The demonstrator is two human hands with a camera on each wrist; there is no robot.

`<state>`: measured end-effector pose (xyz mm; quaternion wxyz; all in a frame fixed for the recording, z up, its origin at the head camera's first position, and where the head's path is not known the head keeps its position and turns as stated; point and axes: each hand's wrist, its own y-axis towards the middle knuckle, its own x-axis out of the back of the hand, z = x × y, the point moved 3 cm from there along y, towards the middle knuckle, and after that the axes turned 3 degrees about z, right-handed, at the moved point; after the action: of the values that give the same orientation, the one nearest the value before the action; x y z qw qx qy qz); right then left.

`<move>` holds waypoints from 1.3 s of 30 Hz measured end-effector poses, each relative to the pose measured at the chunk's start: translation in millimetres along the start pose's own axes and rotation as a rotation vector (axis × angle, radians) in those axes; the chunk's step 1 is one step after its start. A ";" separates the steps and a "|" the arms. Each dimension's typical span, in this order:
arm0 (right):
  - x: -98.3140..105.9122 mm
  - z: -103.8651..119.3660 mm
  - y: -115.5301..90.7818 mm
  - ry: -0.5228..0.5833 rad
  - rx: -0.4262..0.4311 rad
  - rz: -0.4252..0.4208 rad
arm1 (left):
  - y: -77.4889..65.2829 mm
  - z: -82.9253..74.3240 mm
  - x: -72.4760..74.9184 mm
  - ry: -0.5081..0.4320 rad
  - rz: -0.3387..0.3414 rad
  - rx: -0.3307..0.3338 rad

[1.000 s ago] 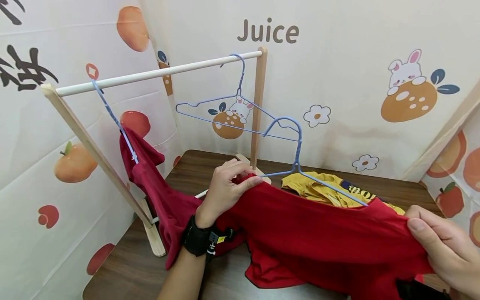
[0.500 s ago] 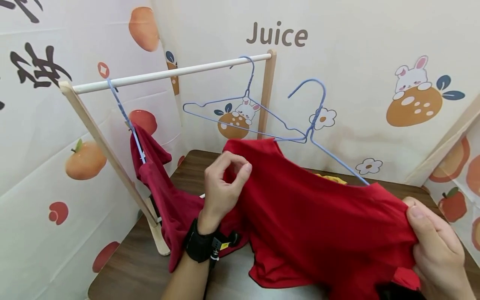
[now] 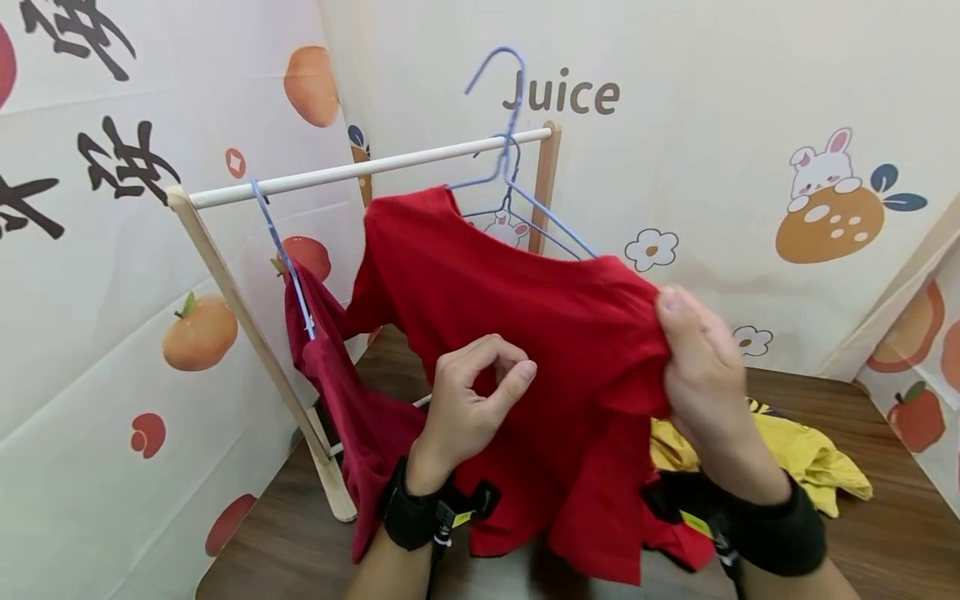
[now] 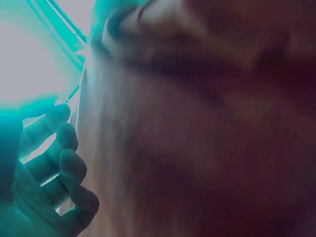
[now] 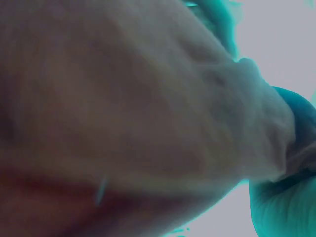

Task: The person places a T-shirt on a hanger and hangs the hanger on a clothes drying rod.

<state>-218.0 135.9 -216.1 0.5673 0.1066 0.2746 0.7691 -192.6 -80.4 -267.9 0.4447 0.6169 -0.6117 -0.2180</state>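
Well, the right hand (image 3: 703, 371) grips the red shirt's (image 3: 525, 333) edge, hook (image 3: 504, 50) free.

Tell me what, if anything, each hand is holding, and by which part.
The right hand grips the red shirt at the nearest shoulder and sleeve; whether it also grips the shirt's hanger through the cloth cannot be told. The left hand holds nothing.

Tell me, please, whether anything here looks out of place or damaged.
The yellow garment stands out: it lies crumpled on the table, partly hidden behind the red shirt, whereas the burgundy garment hangs from the rail. I see no spill or damage.
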 end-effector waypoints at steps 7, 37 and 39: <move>-56.9 -33.5 31.8 -0.146 -0.090 0.152 | -0.3 -8.1 7.3 0.010 -0.060 -0.018; -75.3 -84.8 -15.7 -0.142 -0.074 0.695 | -2.1 -40.4 16.8 -0.006 -0.137 -0.270; -74.8 -88.2 -19.1 -0.143 -0.074 0.708 | -2.2 -43.1 13.4 -0.021 -0.110 -0.277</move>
<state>-219.4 43.6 -288.3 0.2873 0.2279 0.1520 0.9178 -154.3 -81.3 -244.1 0.5065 0.5800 -0.5455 -0.3309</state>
